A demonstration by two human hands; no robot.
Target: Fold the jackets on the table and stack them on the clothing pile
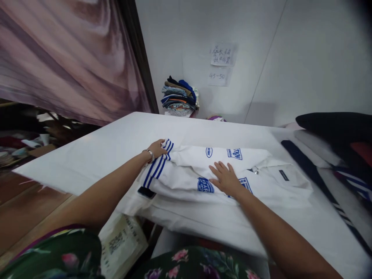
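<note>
Hands worked a white short-sleeved shirt with blue printed logos point(221, 170), which lay partly folded across the white table point(95, 155), near its front edge. The left hand point(157, 148) pinched the blue-striped sleeve cuff point(162, 159) at the shirt's left end, fingers closed on the fabric; a thin bracelet point(151, 155) sat on that wrist. The right hand point(225, 179) lay flat and open on the middle of the shirt, palm down with fingers spread, gripping nothing. A stack of folded coloured clothes point(179, 97) stood at the far edge against the white wall point(305, 58), under two handwritten paper notes point(222, 62). Dark and striped garments point(334, 147) lay to the right.
</note>
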